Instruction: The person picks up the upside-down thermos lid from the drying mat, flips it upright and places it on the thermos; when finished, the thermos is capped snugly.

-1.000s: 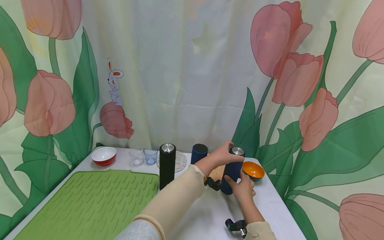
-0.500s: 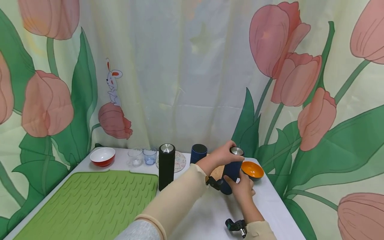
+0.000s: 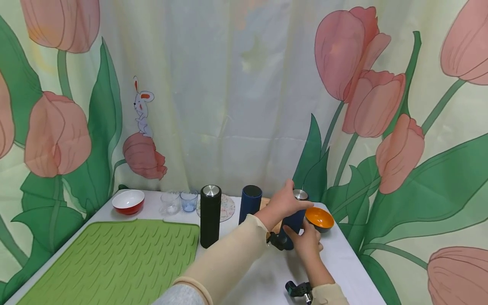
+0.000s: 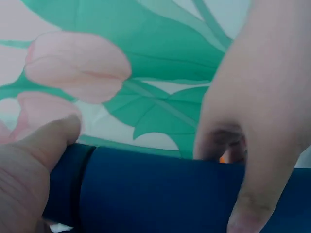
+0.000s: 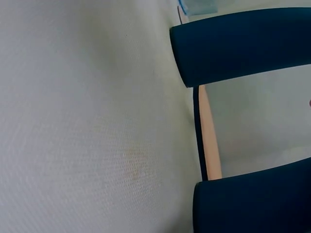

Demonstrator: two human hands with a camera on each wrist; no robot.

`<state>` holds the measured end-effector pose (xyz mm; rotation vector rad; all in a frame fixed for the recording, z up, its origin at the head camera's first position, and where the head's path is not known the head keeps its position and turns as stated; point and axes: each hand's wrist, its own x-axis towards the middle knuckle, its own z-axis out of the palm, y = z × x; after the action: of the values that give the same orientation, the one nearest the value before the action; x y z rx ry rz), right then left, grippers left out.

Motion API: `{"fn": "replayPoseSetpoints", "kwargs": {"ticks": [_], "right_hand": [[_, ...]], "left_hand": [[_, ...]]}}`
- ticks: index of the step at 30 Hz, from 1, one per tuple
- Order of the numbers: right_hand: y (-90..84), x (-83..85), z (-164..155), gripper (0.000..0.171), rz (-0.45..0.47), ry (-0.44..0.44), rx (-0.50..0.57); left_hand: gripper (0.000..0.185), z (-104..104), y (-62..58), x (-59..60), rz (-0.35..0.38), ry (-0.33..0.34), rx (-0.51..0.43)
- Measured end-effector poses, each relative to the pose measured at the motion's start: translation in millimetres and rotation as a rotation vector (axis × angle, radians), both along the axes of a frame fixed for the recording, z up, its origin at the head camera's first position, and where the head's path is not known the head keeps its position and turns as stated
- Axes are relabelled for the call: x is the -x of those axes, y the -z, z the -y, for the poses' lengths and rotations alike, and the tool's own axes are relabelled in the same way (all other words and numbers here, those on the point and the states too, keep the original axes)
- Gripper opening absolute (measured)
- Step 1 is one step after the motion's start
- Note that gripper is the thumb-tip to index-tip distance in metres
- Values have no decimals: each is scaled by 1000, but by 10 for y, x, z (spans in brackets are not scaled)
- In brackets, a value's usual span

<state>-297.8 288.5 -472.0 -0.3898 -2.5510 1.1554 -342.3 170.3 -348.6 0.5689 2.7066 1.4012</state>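
Both hands on the dark blue flask [image 3: 294, 224]

Left hand [image 3: 285, 202] curls round its top by the steel cap [image 3: 300, 194]; right hand [image 3: 306, 242] grips the lower body — cap on, flask upright on the bench [image 3: 263, 275], orange bowl [image 3: 319, 217] just beyond. Matte, cylindrical, smooth-sided — opening looks barely begun.

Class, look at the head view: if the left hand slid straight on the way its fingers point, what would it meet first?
The left hand grips the blue flask near its top, fingers pointing right. Straight on, it would probably meet the orange bowl first, though depth is unclear.
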Motion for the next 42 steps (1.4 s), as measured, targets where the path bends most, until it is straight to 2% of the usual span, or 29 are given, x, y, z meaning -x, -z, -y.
{"fn": "replayPoseSetpoints", "kwargs": {"ticks": [4, 7, 9, 11, 16, 18, 19, 22, 25, 29, 31, 34, 39, 41, 42], "right_hand": [[-17, 11, -21, 77, -6, 3, -14], [-24, 18, -32, 80, -4, -4, -17], [-23, 17, -30, 81, 3, -10, -13], [-18, -2, -24, 81, 11, -12, -6], [10, -56, -10, 76, 8, -8, 12], [9, -60, -8, 72, 1, -16, 14], [5, -58, -9, 70, 2, -19, 14], [-26, -48, -11, 70, -1, -28, 9], [-50, -31, -23, 74, 17, -22, -2], [-78, -20, -40, 81, 39, -15, -8], [-89, -18, -50, 82, 40, -12, -8], [-97, -17, -56, 81, 33, -11, -9], [-74, -13, -56, 81, 40, -13, -9], [-65, -9, -63, 81, 49, -13, -9], [-70, -11, -66, 81, 50, -15, -7]], "left_hand": [[59, 92, -46, 98, 8, 142, -47], [59, 166, -96, 187, 48, 232, -55], [60, 181, -110, 219, 55, 251, -32], [70, 149, -102, 201, 44, 207, 6], [107, -6, -15, 30, 5, -5, 78], [106, -27, 10, -5, -20, -34, 83], [100, -26, 14, -8, -41, -32, 90], [79, 14, 15, 29, -95, 24, 93], [61, 80, -1, 103, -111, 123, 93], [52, 155, -28, 203, -96, 246, 94], [52, 167, -38, 228, -98, 271, 104], [61, 141, -19, 218, -125, 236, 127], [101, 23, 77, 119, -137, 26, 150], [103, -7, 104, 92, -131, -25, 140], [98, -14, 109, 86, -134, -28, 131]]}}
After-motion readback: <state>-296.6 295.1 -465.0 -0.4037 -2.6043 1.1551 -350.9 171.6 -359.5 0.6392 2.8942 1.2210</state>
